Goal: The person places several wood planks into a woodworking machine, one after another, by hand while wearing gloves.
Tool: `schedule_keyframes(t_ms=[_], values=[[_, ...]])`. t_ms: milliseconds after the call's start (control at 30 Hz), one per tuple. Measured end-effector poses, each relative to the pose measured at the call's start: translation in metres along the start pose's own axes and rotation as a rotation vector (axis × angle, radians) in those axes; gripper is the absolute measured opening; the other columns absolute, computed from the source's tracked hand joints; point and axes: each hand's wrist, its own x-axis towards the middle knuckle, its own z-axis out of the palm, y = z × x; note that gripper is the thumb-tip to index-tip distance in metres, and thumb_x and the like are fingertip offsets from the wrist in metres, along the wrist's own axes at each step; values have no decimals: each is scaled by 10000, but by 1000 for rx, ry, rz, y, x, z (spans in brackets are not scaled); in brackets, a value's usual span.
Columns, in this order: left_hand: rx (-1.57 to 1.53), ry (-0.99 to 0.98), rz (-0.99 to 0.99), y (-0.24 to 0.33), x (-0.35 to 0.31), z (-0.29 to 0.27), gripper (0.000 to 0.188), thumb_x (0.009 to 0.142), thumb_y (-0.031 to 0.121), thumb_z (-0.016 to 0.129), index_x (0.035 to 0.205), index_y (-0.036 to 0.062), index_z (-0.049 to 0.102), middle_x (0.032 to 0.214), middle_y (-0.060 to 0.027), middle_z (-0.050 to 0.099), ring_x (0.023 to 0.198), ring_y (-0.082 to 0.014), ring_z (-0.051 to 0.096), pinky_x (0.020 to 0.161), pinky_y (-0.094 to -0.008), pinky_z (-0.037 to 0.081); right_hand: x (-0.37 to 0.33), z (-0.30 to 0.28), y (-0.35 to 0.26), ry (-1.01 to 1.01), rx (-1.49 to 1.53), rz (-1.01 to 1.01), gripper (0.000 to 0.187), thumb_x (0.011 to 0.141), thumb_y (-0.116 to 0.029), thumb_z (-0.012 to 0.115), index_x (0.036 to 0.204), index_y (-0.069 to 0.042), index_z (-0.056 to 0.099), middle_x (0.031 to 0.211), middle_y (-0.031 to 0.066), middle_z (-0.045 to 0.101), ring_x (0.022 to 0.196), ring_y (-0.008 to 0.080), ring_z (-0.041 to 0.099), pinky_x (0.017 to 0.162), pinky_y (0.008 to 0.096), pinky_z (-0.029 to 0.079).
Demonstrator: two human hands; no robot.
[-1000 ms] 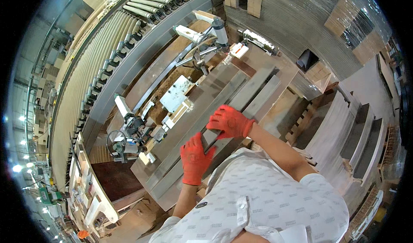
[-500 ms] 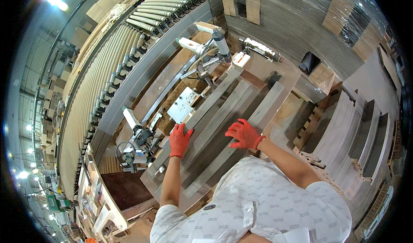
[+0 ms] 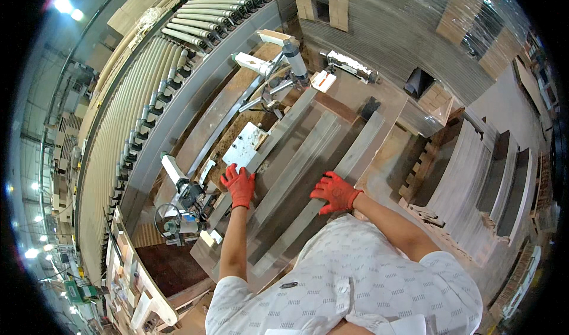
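Note:
My left hand [image 3: 239,187], in a red glove, rests with fingers spread on the leftmost long grey board [image 3: 281,135], beside a white metal plate [image 3: 243,145]. The fingers of my right hand [image 3: 335,193], also red-gloved, are spread over the rightmost grey board [image 3: 363,146]. Between the hands lies a wider grey board [image 3: 299,157], parallel to the other two on the worktable [image 3: 388,111]. Neither hand lifts anything. Parts of the outer boards are hidden under the gloves.
Clamp-like devices on white arms stand at the table's left, one far [image 3: 293,62] and one near [image 3: 189,193]. A roller conveyor [image 3: 130,110] curves beyond them. Stacked panels [image 3: 456,175] sit on a pallet at right. A wrapped stack [image 3: 385,33] stands behind.
The view has shifted slightly. My left hand has slid a little farther away along the leftmost board. My right hand has drawn slightly nearer and lower over the right board.

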Motion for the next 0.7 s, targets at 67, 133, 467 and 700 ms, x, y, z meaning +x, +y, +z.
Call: schedule_keyframes(t_ms=[67,133,467,700], values=[[-13,-24,52,0,10,9,532,877,496,767,1235,108,699,1444,-108,555,1442,-321,428,1193,-636,258,0,-3,0,-6,-5,1,660,815,-616,762,1316,-199,659,1268,44,674,1238,258,600,1195,531,320],[-66,-41,76,1,14,17,545,880,485,769,1237,83,685,1412,-103,574,1421,-297,455,1187,-644,266,0,-5,1,-3,3,1,659,803,-603,778,1309,-197,660,1255,41,669,1212,265,609,1170,518,346],[-68,-397,-194,33,35,22,707,997,647,579,1405,73,524,1378,-215,602,1313,-424,561,1111,-713,315,21,1,8,-148,-139,-102,604,731,-516,870,1167,-145,678,1177,73,661,1124,290,650,914,463,487],[-88,-550,-238,25,48,12,844,953,786,517,1414,80,548,1425,-233,603,1321,-418,583,1075,-678,369,19,-4,14,-84,-88,-177,571,765,-496,848,1152,-121,661,1150,83,652,1145,298,635,915,472,480]])
